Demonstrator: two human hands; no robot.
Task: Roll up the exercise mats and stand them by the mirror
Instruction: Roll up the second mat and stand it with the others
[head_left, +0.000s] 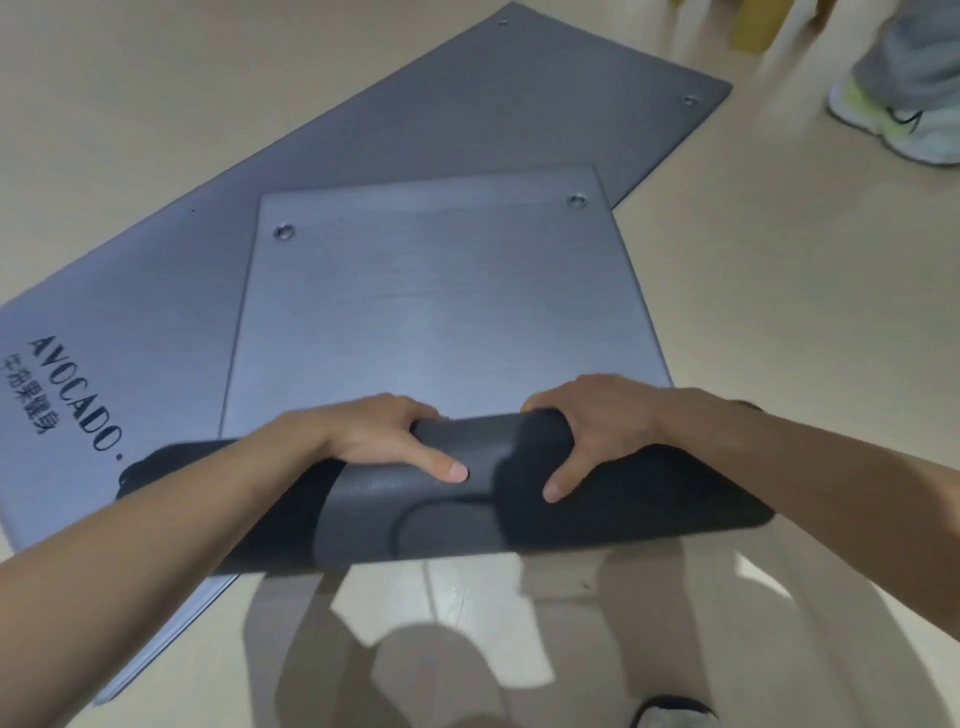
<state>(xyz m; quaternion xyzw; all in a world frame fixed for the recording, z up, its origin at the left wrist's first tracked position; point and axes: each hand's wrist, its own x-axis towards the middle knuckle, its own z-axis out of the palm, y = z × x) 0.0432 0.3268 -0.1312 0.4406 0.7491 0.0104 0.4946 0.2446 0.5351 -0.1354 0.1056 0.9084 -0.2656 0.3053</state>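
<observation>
Exercise mats, two of them and both grey, are lying on the pale floor (779, 322), one across the other. The upper mat (441, 312) is stretching straight away from the person and is lying flat at its far end, where two metal eyelets (283, 231) are sitting near the corners. Its near end is wound into a thick dark roll (395, 525) that is lying crosswise just in front of the person's legs. Both hands are gripping that roll close to its middle, near each other but not touching. The left hand (379, 434) is wrapping its fingers over the far side of the roll while its thumb is pressing flat on the near face. The right hand (602, 428) is doing the same beside it, fingers curled over the top and thumb pointing down the near side. The lower mat (467, 119) is lying fully flat and running diagonally from the near left to the far right, passing under the upper mat. Black lettering (78, 395) reading AVOCADO is showing on its near left part, and two more eyelets are showing at its far end. At the far right another person's pale shoe (893, 124) and grey trouser leg (904, 57) are standing on the floor, well apart from the mats. A yellowish box-like shape (753, 26) is sitting at the top edge, too cropped and blurred to tell what it is holding.
</observation>
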